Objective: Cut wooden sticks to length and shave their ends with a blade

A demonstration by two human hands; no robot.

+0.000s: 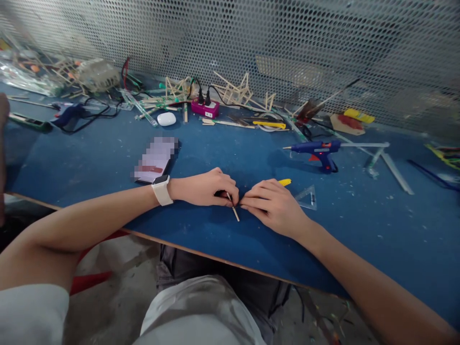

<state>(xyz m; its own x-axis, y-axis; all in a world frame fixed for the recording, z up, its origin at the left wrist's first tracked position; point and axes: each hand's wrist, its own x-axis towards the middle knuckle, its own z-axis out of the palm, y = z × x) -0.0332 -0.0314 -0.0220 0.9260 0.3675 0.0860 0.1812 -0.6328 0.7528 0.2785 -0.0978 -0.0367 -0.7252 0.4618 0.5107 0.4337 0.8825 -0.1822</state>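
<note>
My left hand point(213, 188), with a white-banded watch at the wrist, pinches a short thin wooden stick point(235, 213) between thumb and fingers. The stick slants down toward the table's near edge. Close beside it, my right hand point(275, 205) is closed, its fingertips pressed together and almost touching the left fingers. Whatever lies in the right fingers is hidden. A ridged yellow end point(285, 182) shows just behind the right hand; I cannot tell whether that hand holds it. A clear set square point(313, 197) lies to the right of the hand.
A blue glue gun point(325, 152) rests at the right, a phone point(156, 158) left of centre. Along the back are a pink power strip point(205, 108), a white case point(166, 119), a yellow cutter point(269, 125) and wooden stick frames point(233, 91). A metal mesh point(215, 38) stands behind.
</note>
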